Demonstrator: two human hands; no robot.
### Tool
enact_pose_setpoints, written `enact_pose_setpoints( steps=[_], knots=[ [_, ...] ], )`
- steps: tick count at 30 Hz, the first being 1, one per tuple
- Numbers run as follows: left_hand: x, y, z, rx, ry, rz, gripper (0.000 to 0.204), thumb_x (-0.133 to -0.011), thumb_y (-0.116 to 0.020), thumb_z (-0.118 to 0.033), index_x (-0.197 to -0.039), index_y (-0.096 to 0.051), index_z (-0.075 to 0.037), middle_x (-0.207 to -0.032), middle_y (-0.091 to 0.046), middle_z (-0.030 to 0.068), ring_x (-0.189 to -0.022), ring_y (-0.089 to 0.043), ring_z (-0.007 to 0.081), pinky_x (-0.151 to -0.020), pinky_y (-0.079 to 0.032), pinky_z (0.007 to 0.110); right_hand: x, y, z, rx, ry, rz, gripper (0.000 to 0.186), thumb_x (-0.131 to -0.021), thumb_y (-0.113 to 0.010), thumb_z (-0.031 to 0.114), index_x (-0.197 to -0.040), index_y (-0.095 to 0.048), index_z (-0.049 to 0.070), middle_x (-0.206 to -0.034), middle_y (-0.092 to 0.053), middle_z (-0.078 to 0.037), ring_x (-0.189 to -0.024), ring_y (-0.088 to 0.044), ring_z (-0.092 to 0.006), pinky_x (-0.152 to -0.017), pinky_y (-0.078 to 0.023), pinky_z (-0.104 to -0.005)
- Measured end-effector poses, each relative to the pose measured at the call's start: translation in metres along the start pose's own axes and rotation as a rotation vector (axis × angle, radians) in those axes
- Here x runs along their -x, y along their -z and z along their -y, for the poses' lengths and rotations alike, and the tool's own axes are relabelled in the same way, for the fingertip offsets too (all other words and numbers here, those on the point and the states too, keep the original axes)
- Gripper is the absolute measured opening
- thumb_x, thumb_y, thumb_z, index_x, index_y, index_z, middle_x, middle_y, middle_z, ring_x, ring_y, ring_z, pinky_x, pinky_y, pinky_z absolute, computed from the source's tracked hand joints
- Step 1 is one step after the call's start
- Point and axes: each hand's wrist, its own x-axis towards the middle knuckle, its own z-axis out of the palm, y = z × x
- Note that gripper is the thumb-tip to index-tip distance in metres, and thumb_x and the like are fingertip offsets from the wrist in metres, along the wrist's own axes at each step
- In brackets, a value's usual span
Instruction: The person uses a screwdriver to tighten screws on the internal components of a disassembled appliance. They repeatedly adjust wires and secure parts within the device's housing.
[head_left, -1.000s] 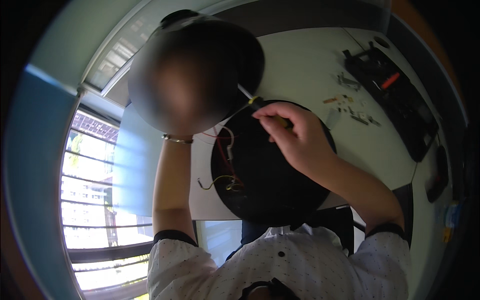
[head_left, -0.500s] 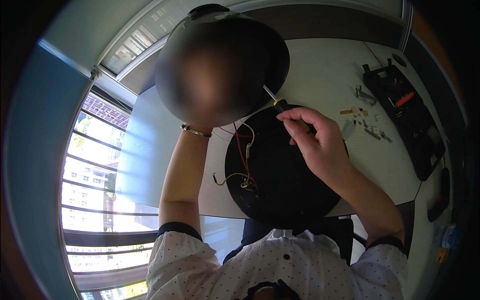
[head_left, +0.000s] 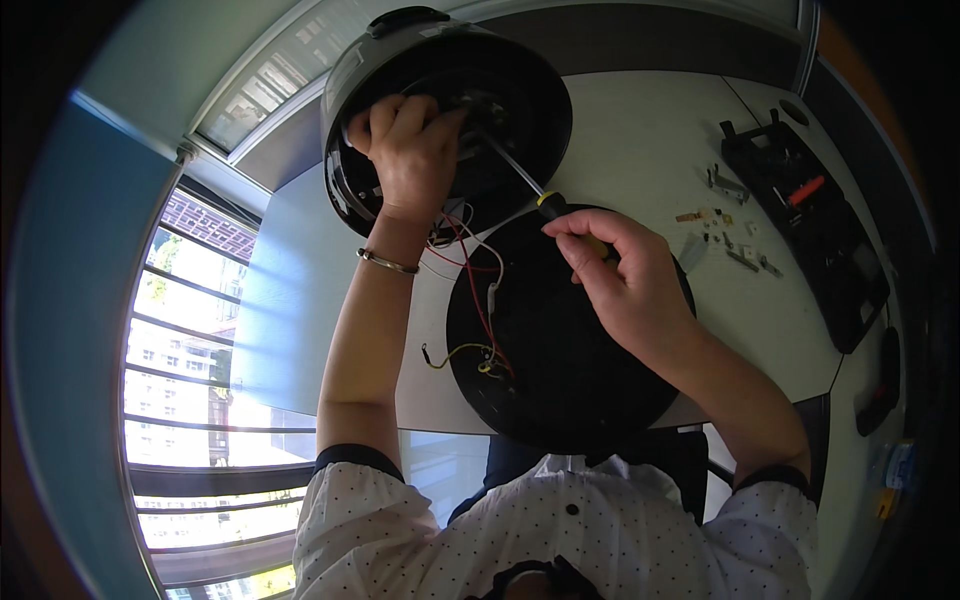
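Note:
My left hand [head_left: 407, 160] is closed inside the upturned black-and-silver appliance housing [head_left: 537, 116], fingers curled over something I cannot make out. My right hand [head_left: 615, 270] grips a screwdriver [head_left: 550, 204] with a yellow-and-black handle, its metal shaft reaching into the housing beside my left fingers; the tip is hard to see. A round black part [head_left: 555, 360] lies on the table beneath my right hand, with red, white and yellow wires [head_left: 493, 290] running over it, some up toward the housing.
On the right of the pale table [head_left: 620, 130], small metal and plastic pieces [head_left: 740, 255] lie beside an open black tool case [head_left: 835, 280] holding an orange tool. A black object [head_left: 880, 380] is at the right edge. A bright window [head_left: 180, 390] stands at the left, a low partition [head_left: 670, 40] behind.
The scene sits further right than a second ago. My hands keep similar places around the housing and screwdriver. The area around my left hand, blurred earlier, now shows clearly.

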Motion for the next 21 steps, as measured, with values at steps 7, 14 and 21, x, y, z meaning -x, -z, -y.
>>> enact_pose_setpoints(
  steps=[7, 14, 21],
  knots=[
    [-0.0004, 0.0003, -0.0007, -0.007, 0.010, 0.007, 0.008, -0.066, -0.077, -0.018, -0.072, -0.072, -0.018, -0.079, -0.058, -0.0055, -0.089, -0.051, 0.0147, -0.084, -0.027, 0.035, 0.0015, -0.0007, -0.0006, 0.071, 0.046, -0.012, 0.010, -0.086, -0.058, 0.007, -0.093, -0.061, 0.000, -0.079, -0.062, -0.011, -0.059, -0.058, -0.0171, -0.054, -0.047, -0.0257],
    [-0.0007, -0.0004, -0.0011, -0.014, 0.016, 0.006, 0.008, -0.066, -0.077, -0.019, -0.072, -0.072, -0.019, -0.078, -0.058, -0.0059, -0.088, -0.051, 0.0144, -0.083, -0.027, 0.035, 0.0030, -0.0027, -0.0016, 0.159, 0.134, -0.052, 0.008, -0.085, -0.059, 0.006, -0.090, -0.061, 0.001, -0.076, -0.061, -0.010, -0.062, -0.059, -0.0198, -0.055, -0.047, -0.0274],
    [0.0006, -0.0012, -0.0008, -0.015, 0.021, -0.004, 0.008, -0.066, -0.077, -0.019, -0.072, -0.071, -0.019, -0.078, -0.058, -0.0064, -0.088, -0.051, 0.0144, -0.083, -0.026, 0.035, 0.0030, -0.0032, -0.0015, 0.195, 0.158, -0.057, 0.007, -0.084, -0.059, 0.005, -0.090, -0.061, 0.001, -0.075, -0.060, -0.011, -0.062, -0.059, -0.0212, -0.056, -0.048, -0.0290]
  ],
)
